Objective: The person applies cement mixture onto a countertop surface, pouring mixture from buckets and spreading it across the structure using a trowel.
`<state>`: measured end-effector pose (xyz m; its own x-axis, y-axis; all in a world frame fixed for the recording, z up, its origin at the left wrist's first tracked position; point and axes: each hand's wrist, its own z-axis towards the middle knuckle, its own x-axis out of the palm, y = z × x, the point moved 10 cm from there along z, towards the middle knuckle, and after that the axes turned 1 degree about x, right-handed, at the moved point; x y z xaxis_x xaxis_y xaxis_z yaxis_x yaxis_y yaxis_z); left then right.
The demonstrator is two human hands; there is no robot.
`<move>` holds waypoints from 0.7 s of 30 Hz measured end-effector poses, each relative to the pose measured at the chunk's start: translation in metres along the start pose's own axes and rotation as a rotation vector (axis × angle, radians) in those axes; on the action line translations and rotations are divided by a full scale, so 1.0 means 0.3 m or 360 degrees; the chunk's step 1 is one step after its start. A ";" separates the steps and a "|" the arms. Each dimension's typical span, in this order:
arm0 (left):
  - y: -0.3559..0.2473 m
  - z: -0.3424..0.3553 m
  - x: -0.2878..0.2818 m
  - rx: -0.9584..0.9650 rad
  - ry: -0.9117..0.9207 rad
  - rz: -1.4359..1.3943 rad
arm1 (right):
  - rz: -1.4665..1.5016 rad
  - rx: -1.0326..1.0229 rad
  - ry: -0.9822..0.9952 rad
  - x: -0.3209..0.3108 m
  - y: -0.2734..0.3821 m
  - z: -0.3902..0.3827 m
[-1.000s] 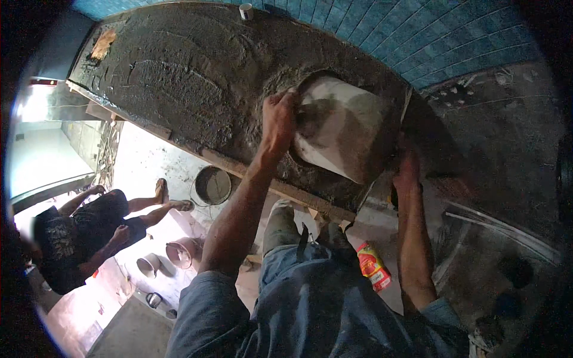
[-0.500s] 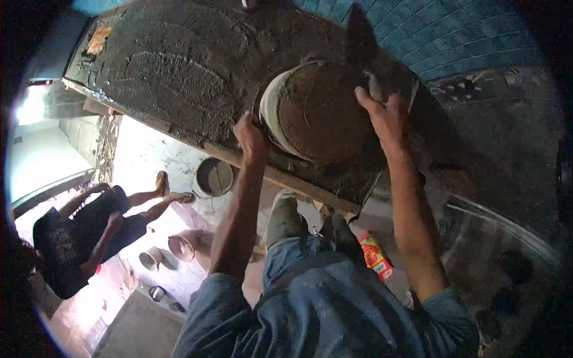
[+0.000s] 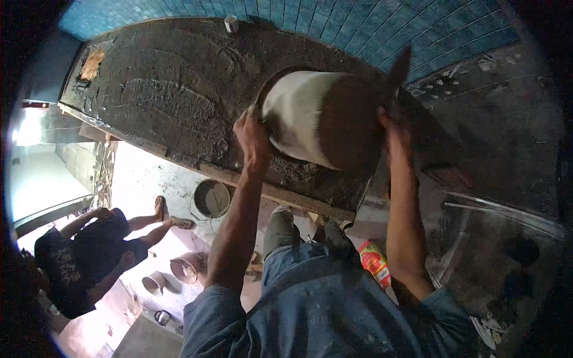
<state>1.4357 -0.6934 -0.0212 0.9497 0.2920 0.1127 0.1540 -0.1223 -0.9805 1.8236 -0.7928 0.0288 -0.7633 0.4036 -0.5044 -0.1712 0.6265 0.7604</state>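
A cream-white bucket [image 3: 298, 113], its base caked in dark mortar, lies tipped over the mortar-covered slab [image 3: 185, 89], mouth toward the left. My left hand [image 3: 252, 136] grips the bucket at its rim, fingers closed. At the base end is my right hand [image 3: 397, 128], which also appears closed round the handle of a pointed trowel [image 3: 400, 68]; its blade points up and away. The right fingers are partly in shadow. What is inside the bucket is hidden.
A small white cup [image 3: 231, 24] stands at the slab's far edge, below the blue tiled wall [image 3: 334, 24]. A wooden board [image 3: 280, 192] edges the near side. On the floor are a round mortar bucket [image 3: 212, 198] and a red-yellow bag [image 3: 374, 262]. Another person [image 3: 89, 250] is at left.
The bucket has tilted so that more of its pale side shows and its base faces right. My right hand and the trowel have moved slightly right and nearer.
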 end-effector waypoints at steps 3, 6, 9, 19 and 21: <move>-0.243 -0.030 0.262 -0.0013 0.0432 0.0014 | 0.0575 0.0025 0.0079 -0.024 -0.092 -0.087; -0.501 -0.212 0.527 0.0799 0.0884 0.0604 | 0.1256 -0.0129 0.0022 -0.100 -0.205 -0.144; -0.671 -0.570 0.754 0.1926 0.1253 0.1609 | 0.1535 -0.0137 -0.0038 -0.153 -0.365 -0.122; -0.665 -0.613 0.561 0.0181 0.1106 0.0843 | 0.1414 0.0198 0.0324 -0.081 -0.954 -0.122; -0.550 -0.667 0.421 0.0113 0.0836 0.0634 | 0.1299 0.0229 0.0458 -0.012 -1.004 -0.134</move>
<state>1.5848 -0.8261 0.1871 0.9398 -0.2659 -0.2144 -0.2375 -0.0574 -0.9697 1.8529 -1.0097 -0.1822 -0.7440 0.5908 0.3122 0.5624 0.3013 0.7700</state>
